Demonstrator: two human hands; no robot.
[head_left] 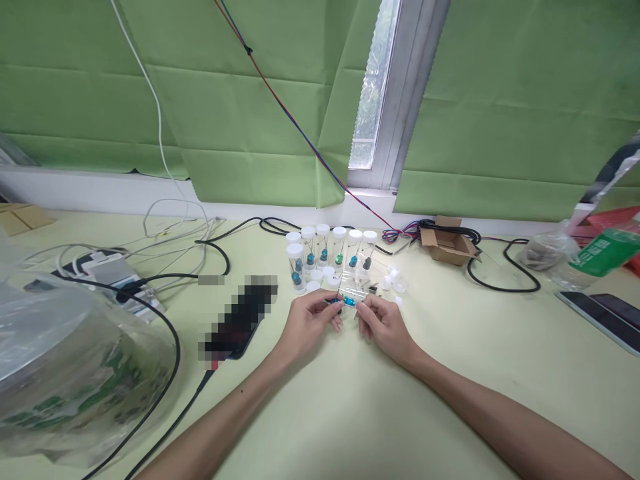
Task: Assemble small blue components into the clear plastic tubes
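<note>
My left hand (pixel 320 311) pinches a small dark blue piece with a thin dark wire (pixel 340 283) standing up from it. My right hand (pixel 379 319) is closed in a pinch beside it, its fingertips at a shiny bright-blue piece (pixel 349 301); what exactly they grip is too small to tell. Just beyond my hands stand several clear capped vials (pixel 339 248), each with a small blue, green or dark piece on a bent wire inside. Loose white caps (pixel 328 275) lie before the vials, and more clear tubes (pixel 357 283) lie behind my fingers.
A small open cardboard box (pixel 447 245) and coiled cables stand near the wall. Phones (pixel 600 320) and a green-labelled bottle (pixel 607 257) are at the right. Leftward lie a dark, partly blurred device (pixel 245 333), a power strip (pixel 115 283), cables and a large plastic bag (pixel 80 373).
</note>
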